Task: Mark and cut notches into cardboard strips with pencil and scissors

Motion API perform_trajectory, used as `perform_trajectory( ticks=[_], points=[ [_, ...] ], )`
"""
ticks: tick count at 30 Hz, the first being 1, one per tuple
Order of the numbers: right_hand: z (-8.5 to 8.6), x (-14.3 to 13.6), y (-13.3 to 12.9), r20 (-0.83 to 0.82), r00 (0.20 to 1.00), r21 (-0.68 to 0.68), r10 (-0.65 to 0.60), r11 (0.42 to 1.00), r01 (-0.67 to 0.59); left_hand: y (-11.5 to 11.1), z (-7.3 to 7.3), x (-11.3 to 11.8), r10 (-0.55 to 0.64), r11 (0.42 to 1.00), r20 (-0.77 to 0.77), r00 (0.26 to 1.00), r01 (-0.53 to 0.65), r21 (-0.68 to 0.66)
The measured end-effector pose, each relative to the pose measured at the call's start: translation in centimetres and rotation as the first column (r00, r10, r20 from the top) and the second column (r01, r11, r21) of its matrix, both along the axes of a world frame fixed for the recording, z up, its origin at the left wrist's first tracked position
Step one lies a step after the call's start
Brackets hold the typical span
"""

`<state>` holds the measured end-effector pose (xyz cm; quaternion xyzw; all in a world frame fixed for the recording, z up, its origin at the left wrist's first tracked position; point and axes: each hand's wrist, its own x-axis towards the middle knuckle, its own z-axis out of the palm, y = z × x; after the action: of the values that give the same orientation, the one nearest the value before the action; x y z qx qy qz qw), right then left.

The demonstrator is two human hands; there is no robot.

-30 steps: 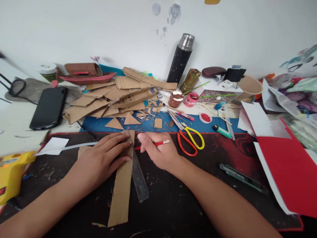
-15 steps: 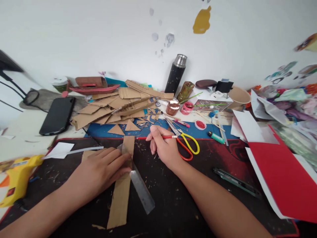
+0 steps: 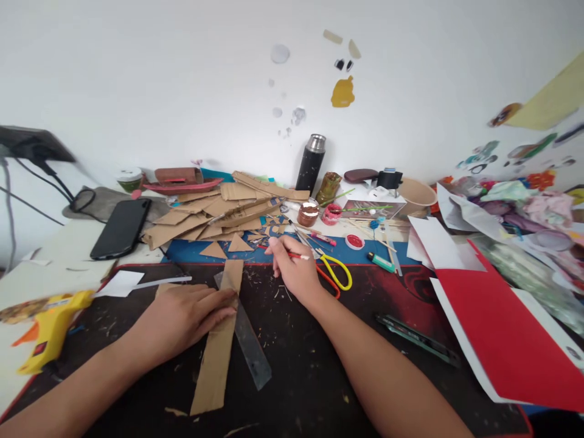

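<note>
A clear ruler (image 3: 253,353) lies slantwise across a long cardboard strip (image 3: 212,371) on the dark mat. My left hand (image 3: 189,313) presses the ruler onto the strip, its fingertips near where the two cross. To the right, my right hand (image 3: 294,267) is closed around a red pencil (image 3: 292,255), held above the mat and off the cardboard. Just beyond the right hand lie scissors (image 3: 337,272) with yellow and red handles, partly hidden by that hand.
A yellow glue gun (image 3: 57,328) lies at left, near a black phone (image 3: 121,228). Cardboard scraps (image 3: 219,210) are piled behind the mat. At right are a utility knife (image 3: 417,339) and red paper (image 3: 506,334). A black flask (image 3: 311,164) stands at the back.
The view has tilted up, showing more wall. My right hand, with the pencil, has turned slightly and lies a bit nearer the scraps. My left hand stays on the ruler.
</note>
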<state>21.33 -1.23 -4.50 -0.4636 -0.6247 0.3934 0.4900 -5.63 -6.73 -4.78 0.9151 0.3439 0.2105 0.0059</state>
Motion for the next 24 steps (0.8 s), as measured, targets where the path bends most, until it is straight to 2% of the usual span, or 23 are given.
perform_trajectory(
  ticks=[2, 4, 8, 11, 19, 24],
  points=[
    [0.3, 0.3, 0.0, 0.186, 0.983, 0.116, 0.003, 0.993, -0.025, 0.3, 0.1, -0.2, 0.018, 1.000, 0.024, 1.000, -0.018, 0.002],
    [0.8, 0.5, 0.0, 0.392, 0.920, 0.185, 0.019, 0.978, -0.099, 0.6, 0.5, -0.4, 0.052, 0.998, 0.053, 0.997, -0.053, 0.020],
    [1.8, 0.9, 0.1, 0.675, 0.733, 0.114, 0.084, 0.970, -0.215, 1.2, 1.4, -0.2, 0.055, 0.998, 0.023, 0.998, -0.055, -0.025],
    [2.1, 1.3, 0.5, 0.743, 0.662, 0.078, 0.100, 0.969, -0.234, 1.5, 1.4, 0.2, 0.000, 0.994, -0.044, 0.999, -0.005, -0.111],
    [3.2, 2.4, 1.0, 0.817, 0.568, 0.048, 0.097, 0.971, -0.234, 2.6, 0.9, 0.0, -0.093, 0.960, -0.091, 0.992, 0.064, -0.273],
    [4.0, 2.9, 1.2, 0.874, 0.486, 0.043, 0.032, 0.989, -0.143, 2.4, 1.3, 1.0, -0.139, 0.947, -0.090, 0.986, 0.106, -0.305]
  ],
)
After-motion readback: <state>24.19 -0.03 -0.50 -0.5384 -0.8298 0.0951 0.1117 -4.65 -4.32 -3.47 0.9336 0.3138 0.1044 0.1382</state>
